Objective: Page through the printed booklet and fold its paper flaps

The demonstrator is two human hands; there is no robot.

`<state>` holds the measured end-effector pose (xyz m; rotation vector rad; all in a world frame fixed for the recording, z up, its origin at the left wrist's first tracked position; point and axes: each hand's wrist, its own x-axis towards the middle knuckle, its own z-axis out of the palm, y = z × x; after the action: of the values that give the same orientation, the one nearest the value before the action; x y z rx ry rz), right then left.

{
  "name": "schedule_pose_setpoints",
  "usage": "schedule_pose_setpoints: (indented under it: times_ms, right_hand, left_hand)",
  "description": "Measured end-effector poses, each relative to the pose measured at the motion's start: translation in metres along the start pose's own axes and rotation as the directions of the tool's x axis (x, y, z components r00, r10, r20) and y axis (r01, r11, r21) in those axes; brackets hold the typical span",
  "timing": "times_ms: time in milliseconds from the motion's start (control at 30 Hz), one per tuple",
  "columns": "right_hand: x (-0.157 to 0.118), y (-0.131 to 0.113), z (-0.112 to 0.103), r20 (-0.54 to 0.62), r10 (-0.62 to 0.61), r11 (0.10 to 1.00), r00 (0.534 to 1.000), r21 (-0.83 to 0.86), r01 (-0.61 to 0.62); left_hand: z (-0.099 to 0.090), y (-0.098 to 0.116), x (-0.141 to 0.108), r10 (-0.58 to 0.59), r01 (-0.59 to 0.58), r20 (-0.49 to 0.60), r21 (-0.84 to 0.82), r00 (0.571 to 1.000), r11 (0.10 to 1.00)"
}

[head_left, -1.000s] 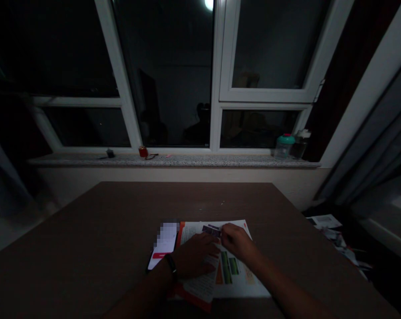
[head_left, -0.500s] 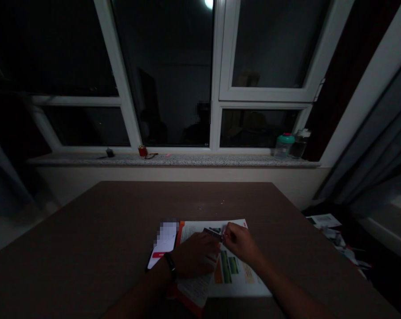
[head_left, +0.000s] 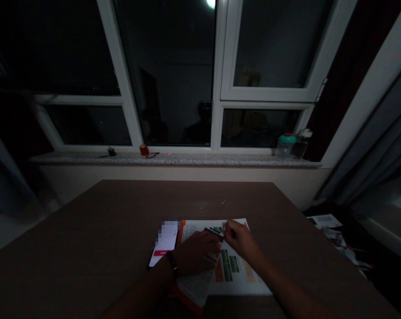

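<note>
A printed magazine or booklet (head_left: 242, 283) with an orange edge and green pictures lies on the table, a folded or loose page at its lower left. My left hand (head_left: 197, 254) rests palm down over it, a dark band on the wrist. Along its fingertips runs a narrow dark bar with a pale edge (head_left: 214, 234), which the fingers seem to grip; its kind is not clear. My right hand (head_left: 238, 237) is closed in a pinch just right of the bar's end. Whatever sits in that pinch is too small and dark to name.
Left of the booklet lies a lit phone (head_left: 163, 243) on the brown table (head_left: 87, 235). On the windowsill (head_left: 194, 159) stand a red jar (head_left: 143, 149), a small dark bottle (head_left: 111, 151) and a teal-lidded bottle (head_left: 286, 145). Papers (head_left: 327, 220) are piled beyond the table's right edge.
My right hand has shifted very slightly up and right, away from the bar's end. My left hand stays on the booklet; the whole view has moved a little.
</note>
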<state>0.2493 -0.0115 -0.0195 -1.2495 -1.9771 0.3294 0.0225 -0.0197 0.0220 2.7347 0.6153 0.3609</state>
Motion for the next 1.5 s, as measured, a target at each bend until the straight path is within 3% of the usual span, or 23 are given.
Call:
schedule_pose_setpoints:
  times_ms: [100, 300, 367, 567, 733, 833, 933, 1033, 1133, 1300, 1500]
  right_hand:
    - [-0.001, -0.001, -0.001, -0.006, 0.032, 0.999, 0.999, 0.009, -0.032]
    - [-0.008, -0.008, -0.006, 0.143, -0.182, 0.981, 0.973, 0.088, 0.170]
    - [-0.008, -0.006, -0.004, 0.131, -0.203, 0.978, 0.970, 0.080, 0.194]
    - [0.000, -0.004, -0.002, -0.053, -0.033, 0.997, 0.998, -0.068, 0.029]
    - [-0.003, -0.006, -0.009, -0.140, 0.071, 0.995, 0.988, 0.083, -0.060]
    - [-0.005, -0.007, -0.010, -0.072, 0.049, 0.988, 0.996, 0.150, -0.038]
    - [-0.006, -0.008, -0.011, 0.082, -0.023, 0.987, 0.996, 0.158, 0.010]
    - [-0.009, -0.011, -0.014, 0.245, -0.104, 0.984, 0.964, 0.165, 0.064]
    - [-0.013, -0.017, -0.017, 0.327, -0.121, 0.987, 0.937, 0.144, 0.077]
    - [-0.013, -0.023, -0.016, 0.319, -0.078, 0.996, 0.945, 0.075, 0.056]
    - [0.000, -0.012, -0.011, 0.189, 0.041, 0.999, 0.981, -0.042, -0.034]
  left_hand:
    - [0.000, 0.000, -0.001, 0.010, -0.010, -0.004, -0.006, 1.000, 1.000]
    - [0.000, 0.001, -0.001, 0.016, -0.017, -0.007, -0.021, 1.000, 1.000]
    - [0.000, 0.002, -0.001, 0.011, -0.011, -0.003, -0.017, 1.000, 1.000]
    - [0.001, 0.000, -0.002, -0.001, 0.001, 0.007, -0.019, 1.000, 1.000]
    - [0.007, -0.008, -0.005, -0.011, 0.010, -0.022, -0.037, 1.000, 0.999]
    - [0.008, -0.009, -0.005, -0.002, 0.000, -0.034, -0.035, 0.999, 0.999]
    - [0.005, -0.006, -0.003, -0.026, 0.025, -0.039, -0.035, 0.999, 0.999]
    - [0.000, -0.003, -0.002, -0.050, 0.050, -0.031, -0.024, 0.998, 0.998]
    - [-0.001, -0.001, -0.001, -0.055, 0.055, -0.022, -0.009, 0.998, 0.998]
    - [0.000, -0.002, -0.002, -0.063, 0.063, -0.027, 0.001, 0.998, 0.998]
    - [-0.003, 0.000, -0.001, -0.080, 0.080, 0.017, -0.008, 0.997, 0.997]
